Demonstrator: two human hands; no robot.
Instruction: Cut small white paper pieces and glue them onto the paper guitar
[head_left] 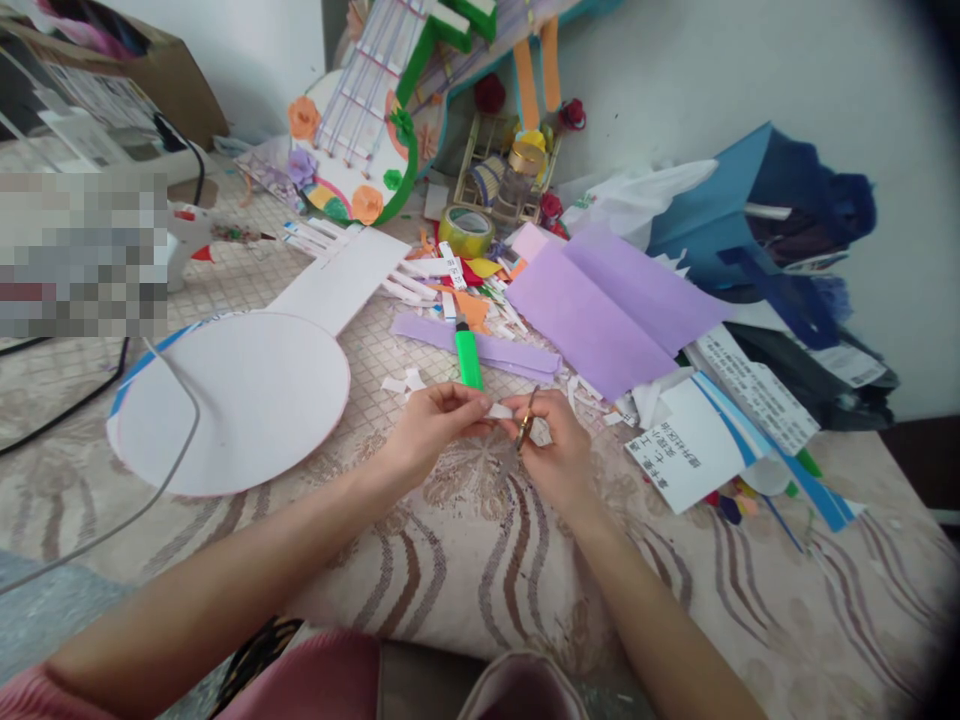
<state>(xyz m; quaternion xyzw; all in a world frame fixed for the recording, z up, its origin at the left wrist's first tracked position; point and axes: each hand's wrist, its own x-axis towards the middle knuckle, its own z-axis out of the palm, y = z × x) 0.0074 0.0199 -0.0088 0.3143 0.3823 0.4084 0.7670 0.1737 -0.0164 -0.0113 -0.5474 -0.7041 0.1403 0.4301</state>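
Observation:
My left hand (431,425) pinches a small white paper scrap (499,410) between thumb and fingers. Just to its right, my right hand (551,450) is closed around a pair of small gold-coloured scissors (523,428), whose blades touch the scrap. Both hands hover over the patterned cloth near the table's front middle. A green marker (468,358) lies just beyond my hands, with several white paper bits (403,383) beside it.
A white guitar-shaped cardboard cutout (240,395) lies at the left. Purple paper sheets (600,300), a tape roll (465,230), printed papers (697,445) and a blue bag (757,220) crowd the back right. A decorated paper guitar (367,130) leans at the back. Cables (97,400) cross the left.

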